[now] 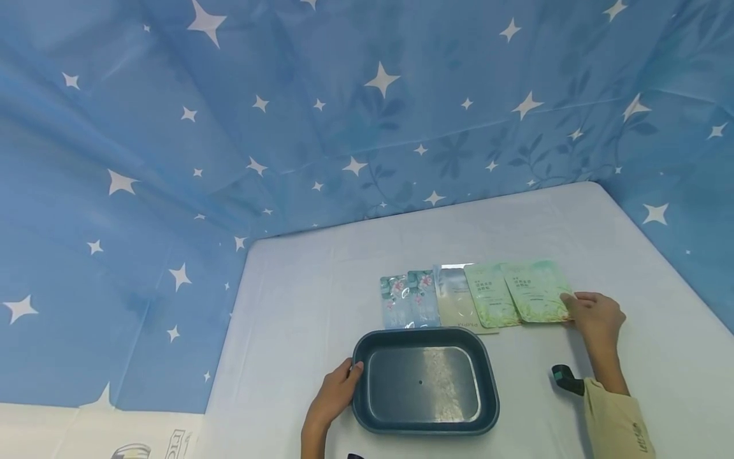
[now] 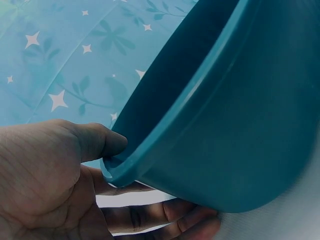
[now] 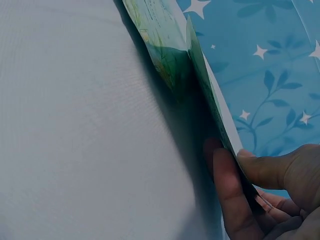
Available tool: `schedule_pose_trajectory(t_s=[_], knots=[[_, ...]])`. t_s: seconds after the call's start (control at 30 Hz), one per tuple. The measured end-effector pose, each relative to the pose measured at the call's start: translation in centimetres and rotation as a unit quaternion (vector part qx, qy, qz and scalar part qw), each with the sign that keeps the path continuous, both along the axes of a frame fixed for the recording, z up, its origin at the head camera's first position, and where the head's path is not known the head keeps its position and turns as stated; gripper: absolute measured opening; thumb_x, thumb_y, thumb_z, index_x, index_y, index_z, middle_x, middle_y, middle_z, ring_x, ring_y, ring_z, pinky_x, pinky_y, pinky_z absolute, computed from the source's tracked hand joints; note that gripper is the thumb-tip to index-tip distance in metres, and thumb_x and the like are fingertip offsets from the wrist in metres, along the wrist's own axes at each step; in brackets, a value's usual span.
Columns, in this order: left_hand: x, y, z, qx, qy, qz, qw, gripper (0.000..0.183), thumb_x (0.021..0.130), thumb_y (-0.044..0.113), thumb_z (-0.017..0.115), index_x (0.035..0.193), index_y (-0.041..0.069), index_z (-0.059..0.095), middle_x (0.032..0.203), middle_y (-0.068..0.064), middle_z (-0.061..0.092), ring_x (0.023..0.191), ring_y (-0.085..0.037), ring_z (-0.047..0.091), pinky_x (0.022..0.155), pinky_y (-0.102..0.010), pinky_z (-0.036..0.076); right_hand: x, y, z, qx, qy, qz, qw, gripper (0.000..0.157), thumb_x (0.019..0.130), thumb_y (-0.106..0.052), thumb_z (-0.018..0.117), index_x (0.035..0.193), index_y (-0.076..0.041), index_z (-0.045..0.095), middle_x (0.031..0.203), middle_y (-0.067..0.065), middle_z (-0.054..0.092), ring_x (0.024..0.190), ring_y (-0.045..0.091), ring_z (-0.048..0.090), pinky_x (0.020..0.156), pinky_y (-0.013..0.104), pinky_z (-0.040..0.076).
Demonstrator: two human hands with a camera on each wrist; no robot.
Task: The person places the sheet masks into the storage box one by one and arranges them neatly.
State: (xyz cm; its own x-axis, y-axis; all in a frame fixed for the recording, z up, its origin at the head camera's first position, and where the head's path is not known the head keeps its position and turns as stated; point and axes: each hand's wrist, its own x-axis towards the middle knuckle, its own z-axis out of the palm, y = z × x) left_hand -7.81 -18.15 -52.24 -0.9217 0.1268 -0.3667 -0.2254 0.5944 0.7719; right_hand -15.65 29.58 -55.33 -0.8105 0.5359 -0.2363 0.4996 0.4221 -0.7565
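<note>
My left hand (image 1: 334,393) grips the left rim of a dark blue-green plastic basin (image 1: 421,381). In the left wrist view the thumb hooks inside the rim while the fingers (image 2: 165,215) pass under the outside. At the right end of a row of packets, my right hand (image 1: 598,317) pinches the edge of a green sheet mask packet (image 1: 538,292). The right wrist view has this packet (image 3: 212,95) seen edge-on, between thumb and fingers (image 3: 230,190). A second green mask packet (image 1: 491,296) lies beside it, partly overlapped.
Left of the green packets lie a silver and cream packet (image 1: 459,299) and two blue floral packets (image 1: 395,303) (image 1: 423,299). All rest on a white-covered table (image 1: 309,287). Blue star-patterned cloth (image 1: 344,127) hangs behind and to the sides.
</note>
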Motion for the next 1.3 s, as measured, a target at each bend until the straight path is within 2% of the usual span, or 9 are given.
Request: schedule_pose_trajectory(t_s=[0.13,0.2,0.33,0.4,0.5,0.63,0.9,1.1,1.3], knots=[[0.0,0.0,0.1,-0.001,0.002,-0.001,1.0,0.044,0.103,0.041,0.042,0.108,0.002,0.061,0.071,-0.004,0.058,0.067,-0.016,0.055,0.061,-0.028,0.044,0.2,0.1,0.1,-0.019,-0.002,0.009,1.0,0.052,0.096,-0.03,0.058,0.127,0.012,0.054,0.076,0.002,0.07,0.049,0.001,0.059,0.047,0.021,0.048],[0.0,0.0,0.1,0.001,0.003,-0.001,1.0,0.044,0.104,0.04,0.042,0.11,0.001,0.061,0.071,-0.005,0.059,0.068,-0.016,0.056,0.062,-0.029,0.044,0.2,0.1,0.1,-0.017,-0.006,0.008,1.0,0.051,0.095,-0.03,0.059,0.124,0.011,0.055,0.077,0.005,0.07,0.051,-0.001,0.056,0.048,0.021,0.047],[0.0,0.1,0.1,0.004,0.003,-0.001,1.0,0.044,0.104,0.039,0.042,0.112,0.001,0.061,0.073,-0.006,0.061,0.068,-0.016,0.057,0.063,-0.029,0.045,0.1,0.3,0.0,-0.015,-0.008,0.001,1.0,0.048,0.094,-0.031,0.06,0.123,0.008,0.057,0.1,0.022,0.072,0.054,-0.009,0.049,0.05,0.019,0.046],[0.0,0.1,0.1,0.004,0.002,0.0,1.0,0.044,0.104,0.039,0.042,0.112,0.001,0.061,0.073,-0.007,0.062,0.068,-0.016,0.057,0.063,-0.029,0.045,0.0,0.4,-0.1,-0.022,-0.003,-0.007,1.0,0.047,0.094,-0.031,0.061,0.123,0.006,0.057,0.099,0.018,0.074,0.055,-0.011,0.048,0.05,0.018,0.045],[0.0,0.1,0.0,0.002,0.003,-0.001,1.0,0.045,0.104,0.039,0.042,0.114,0.001,0.061,0.074,-0.006,0.063,0.07,-0.015,0.058,0.064,-0.03,0.046,-0.1,0.6,-0.1,-0.045,0.008,-0.026,0.999,0.045,0.094,-0.032,0.062,0.122,0.002,0.058,0.084,-0.001,0.072,0.055,-0.013,0.049,0.05,0.018,0.047],[0.0,0.1,-0.1,0.005,0.003,-0.002,1.0,0.046,0.104,0.039,0.042,0.117,0.0,0.061,0.073,-0.007,0.064,0.069,-0.016,0.059,0.064,-0.03,0.047,0.0,0.7,0.1,-0.073,0.018,-0.046,0.996,0.038,0.094,-0.034,0.062,0.117,-0.004,0.059,0.072,-0.025,0.056,0.057,-0.011,0.052,0.051,0.017,0.048],[0.0,0.1,-0.1,0.01,0.006,0.001,0.9999,0.043,0.104,0.038,0.043,0.112,0.001,0.062,0.071,-0.009,0.064,0.064,-0.016,0.058,0.059,-0.028,0.046,0.1,0.6,0.8,-0.125,0.046,-0.06,0.989,0.01,0.094,-0.034,0.063,0.094,-0.029,0.054,0.064,-0.035,0.052,0.06,-0.009,0.056,0.051,0.015,0.048],[-0.1,0.1,-0.1,0.01,0.005,-0.002,0.9999,0.042,0.104,0.038,0.042,0.109,0.001,0.061,0.069,-0.007,0.061,0.061,-0.016,0.057,0.057,-0.027,0.046,0.2,0.0,1.7,-0.19,0.113,-0.019,0.975,0.012,0.093,-0.022,0.067,0.095,-0.023,0.055,0.069,-0.031,0.061,0.059,-0.006,0.062,0.051,0.016,0.054],[0.0,0.2,0.1,0.007,0.005,-0.002,1.0,0.043,0.104,0.039,0.041,0.111,0.001,0.06,0.068,-0.007,0.061,0.061,-0.016,0.057,0.057,-0.027,0.046,0.5,-1.4,2.8,-0.193,0.132,0.046,0.971,0.013,0.093,-0.023,0.067,0.097,-0.023,0.055,0.075,-0.029,0.064,0.061,-0.003,0.065,0.053,0.019,0.055]])
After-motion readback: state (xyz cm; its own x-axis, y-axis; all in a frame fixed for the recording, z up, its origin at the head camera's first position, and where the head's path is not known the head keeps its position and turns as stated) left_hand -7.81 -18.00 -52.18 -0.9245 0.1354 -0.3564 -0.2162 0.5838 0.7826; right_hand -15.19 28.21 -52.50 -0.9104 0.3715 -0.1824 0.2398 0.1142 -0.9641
